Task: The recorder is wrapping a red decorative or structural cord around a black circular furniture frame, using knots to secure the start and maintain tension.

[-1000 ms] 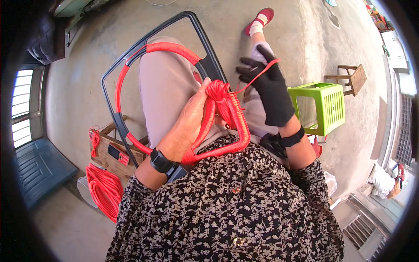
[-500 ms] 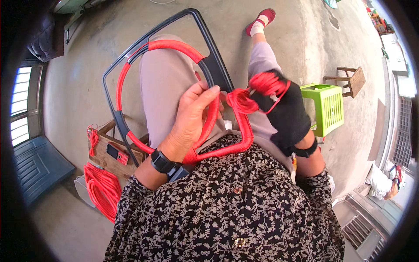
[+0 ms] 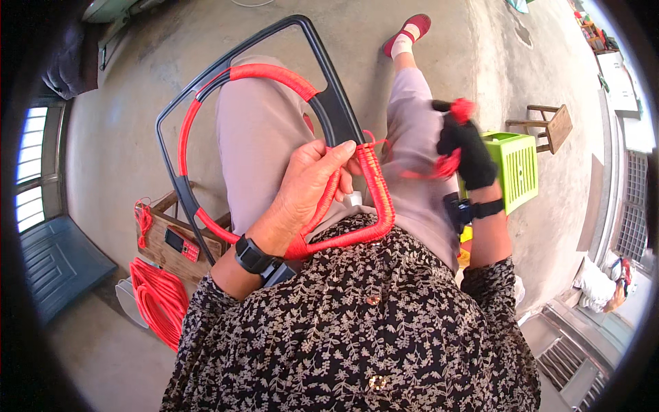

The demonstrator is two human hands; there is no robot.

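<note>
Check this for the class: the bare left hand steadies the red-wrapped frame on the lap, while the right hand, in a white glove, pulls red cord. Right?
Not quite: the glove on the right hand is black, as the head view shows. The bare left hand does steady the red-wrapped frame while the right pulls red cord.

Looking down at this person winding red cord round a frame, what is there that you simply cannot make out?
- Right hand, head view: motion blur smears the red cord it holds.
- Frame: its near edge is hidden by the left hand and the blouse.
- Small red device on the wooden stool: too small to identify.
</note>
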